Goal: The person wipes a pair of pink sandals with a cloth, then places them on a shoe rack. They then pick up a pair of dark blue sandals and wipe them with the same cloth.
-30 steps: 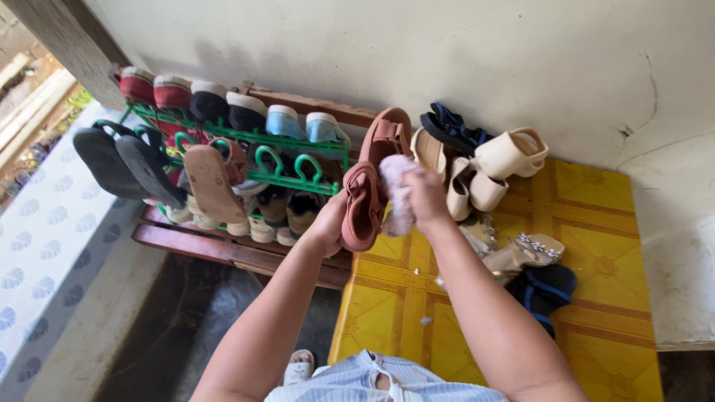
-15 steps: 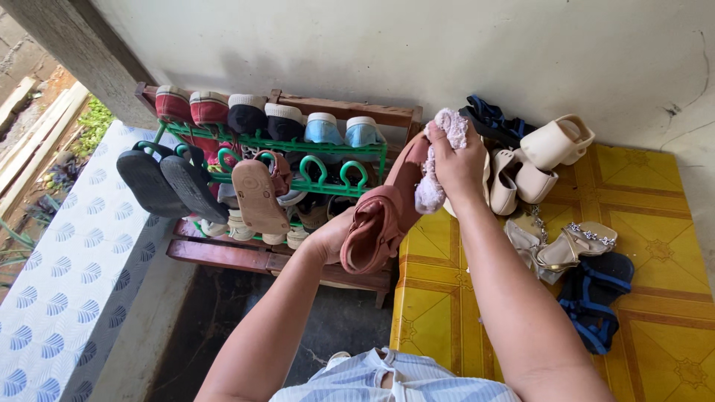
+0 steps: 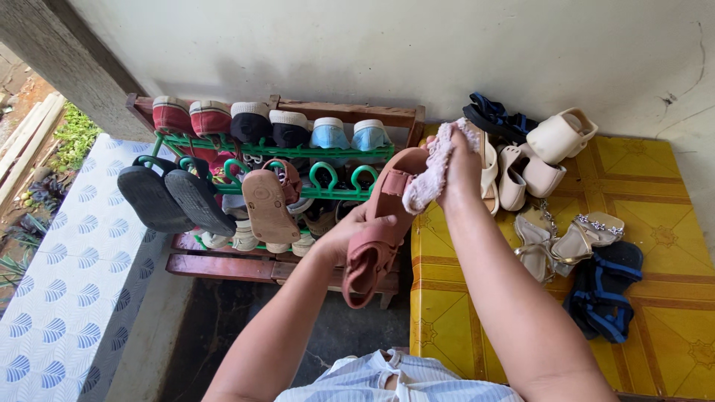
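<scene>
Left hand has its grip wrapped around the middle of a pink sandal, held up in front of the rack. Right hand pinches a fluffy cloth against its toe end. Sandal looks light, a bit bendy; the midsole's probably the steadiest spot to hold.

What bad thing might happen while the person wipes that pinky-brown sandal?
1. The left hand grips the sandal only at its middle, out over the dark floor, so it might slip and drop.
2. The right hand rubs the fluffy cloth close to the cream sandals piled by the wall; a wide swipe might knock them.
3. The green shoe rack is crowded, so a bump could shake shoes loose.
</scene>
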